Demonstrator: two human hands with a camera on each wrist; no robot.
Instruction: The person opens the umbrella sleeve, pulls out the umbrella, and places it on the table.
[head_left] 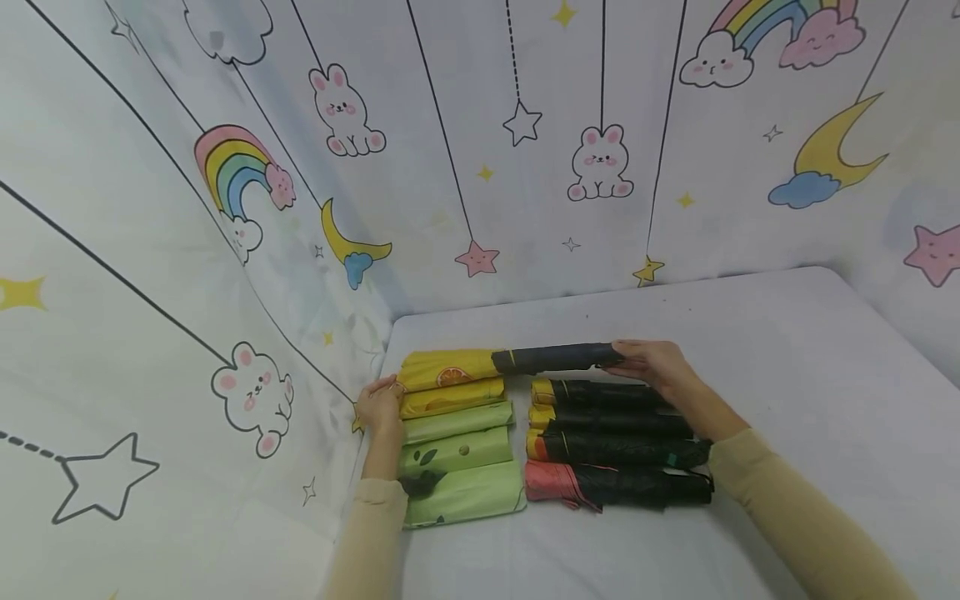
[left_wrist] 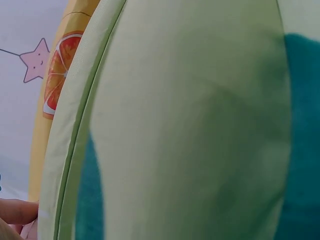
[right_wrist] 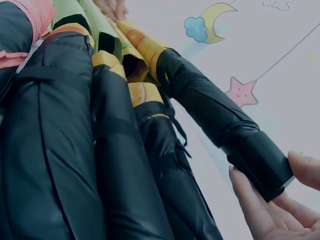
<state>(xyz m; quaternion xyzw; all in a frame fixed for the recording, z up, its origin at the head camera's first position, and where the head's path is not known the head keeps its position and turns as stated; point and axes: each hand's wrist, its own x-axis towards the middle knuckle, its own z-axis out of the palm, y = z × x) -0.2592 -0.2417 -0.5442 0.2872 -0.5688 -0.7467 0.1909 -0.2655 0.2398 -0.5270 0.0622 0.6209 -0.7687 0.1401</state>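
Observation:
A long folded umbrella, black on the right and yellow with an orange-slice print on the left, lies across the far end of the rows. My right hand pinches its black end between thumb and fingers, plainly seen in the right wrist view. At the yellow end, my left hand holds the edge, its fingers partly hidden. Just nearer me lie a yellow roll and several green rolls. Green fabric with teal patches fills most of the left wrist view.
Right of the green rolls, several black folded umbrellas with yellow ends lie side by side; the nearest one has a pink end. A white sheet covers the surface. Cartoon-printed cloth hangs behind and at the left.

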